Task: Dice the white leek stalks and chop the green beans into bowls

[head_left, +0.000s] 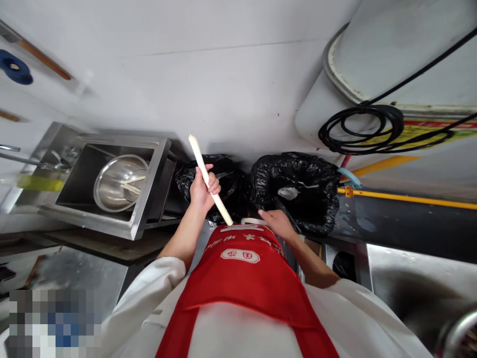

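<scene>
A long pale peeled stick, like a stalk or root, (220,206) slants across the middle of the view. My left hand (204,188) is wrapped round it near its middle, above a black-lined bin. My right hand (278,222) is beside the top of the red apron (246,278), with its fingers at the end of a thin pale strip (254,221). What that strip is I cannot make out. Just beyond my right hand stands a second bin lined with a black bag (261,174), with a pale scrap (288,193) inside.
At the left, a steel sink (136,219) holds a metal bowl (106,186) with pale sticks in it. A coiled black cable (357,141) hangs by a large white container (316,109). A yellow pipe (410,198) runs right. Steel counters (421,268) flank me.
</scene>
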